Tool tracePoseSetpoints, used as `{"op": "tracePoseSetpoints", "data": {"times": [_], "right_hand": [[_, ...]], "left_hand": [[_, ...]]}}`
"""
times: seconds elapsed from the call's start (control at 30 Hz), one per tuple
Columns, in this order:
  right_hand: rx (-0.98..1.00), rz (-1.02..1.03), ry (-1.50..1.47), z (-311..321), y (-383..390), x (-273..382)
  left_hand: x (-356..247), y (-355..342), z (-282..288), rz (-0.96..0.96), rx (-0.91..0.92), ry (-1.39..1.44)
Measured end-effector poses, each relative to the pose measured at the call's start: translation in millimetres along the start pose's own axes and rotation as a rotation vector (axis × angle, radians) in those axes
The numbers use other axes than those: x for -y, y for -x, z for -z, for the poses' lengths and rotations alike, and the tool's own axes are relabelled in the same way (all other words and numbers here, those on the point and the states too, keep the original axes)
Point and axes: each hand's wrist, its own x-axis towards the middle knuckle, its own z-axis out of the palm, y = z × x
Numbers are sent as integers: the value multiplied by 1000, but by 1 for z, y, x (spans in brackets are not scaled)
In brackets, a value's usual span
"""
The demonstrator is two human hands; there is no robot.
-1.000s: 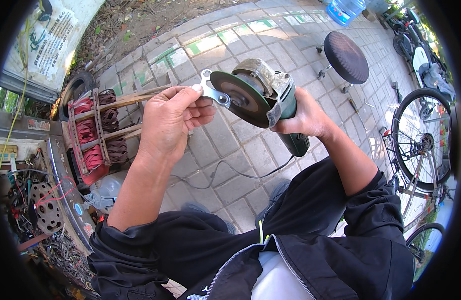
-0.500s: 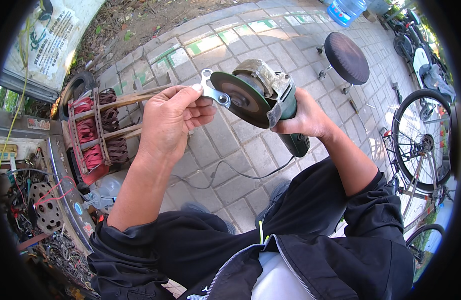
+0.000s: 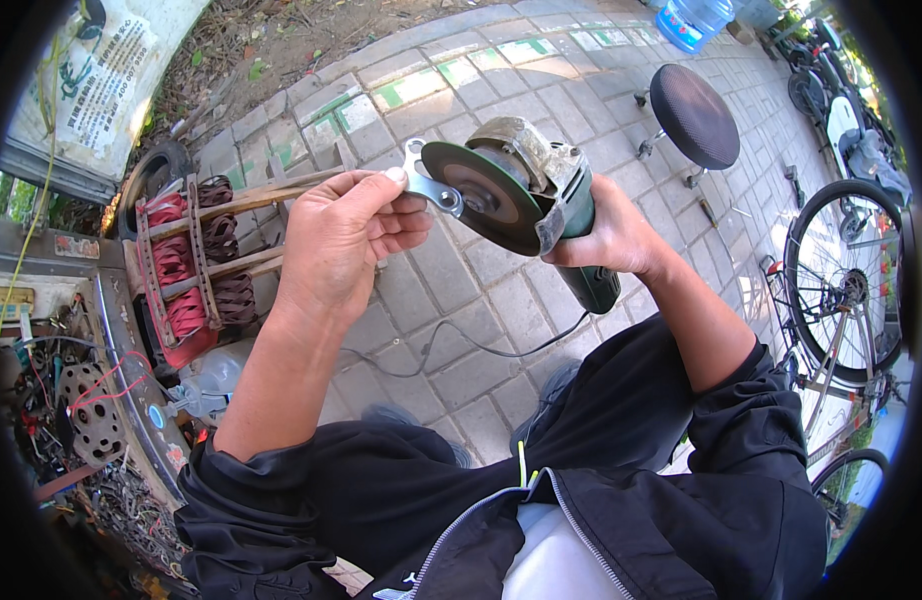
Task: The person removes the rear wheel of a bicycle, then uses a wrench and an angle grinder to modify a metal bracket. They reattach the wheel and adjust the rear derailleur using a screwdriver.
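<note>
My left hand (image 3: 346, 225) pinches a small shiny metal bracket (image 3: 430, 191) with a hole at each visible end. Its lower end lies against or just in front of the disc (image 3: 478, 198); I cannot tell whether they touch. That thin dark disc is mounted on a green angle grinder (image 3: 581, 215) with a worn metal guard (image 3: 516, 140). Wrapped round the grinder's body is my right hand (image 3: 613, 232), the fingers partly hidden behind it. From the grinder's lower end a dark cord (image 3: 451, 330) runs down to the paving.
At left stands a wooden frame (image 3: 196, 260) wound with red and dark strips, beside a bin of scrap parts (image 3: 96, 415). A round black stool (image 3: 693, 115) is ahead right, a blue water jug (image 3: 693, 22) beyond. A bicycle wheel (image 3: 849, 285) is at right.
</note>
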Motion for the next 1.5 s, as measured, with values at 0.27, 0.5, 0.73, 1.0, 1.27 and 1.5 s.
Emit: {"op": "tracePoseSetpoints", "data": {"times": [0.27,0.5,0.73,1.0,1.27,1.5], "right_hand": [[-14,16,12,0,-1,-3],[-3,0,1,0,-1,-3],[8,-5,8,0,0,1],[24,4,22,1,-1,1],[12,-6,27,1,-1,2],[18,-10,39,1,-2,0]], "left_hand": [[-1,1,1,3,9,-6],[0,0,2,12,15,-12],[0,-1,2,18,15,-22],[-2,-1,2,24,28,-27],[-1,-3,3,29,46,-30],[-2,-5,7,40,65,-24]]}}
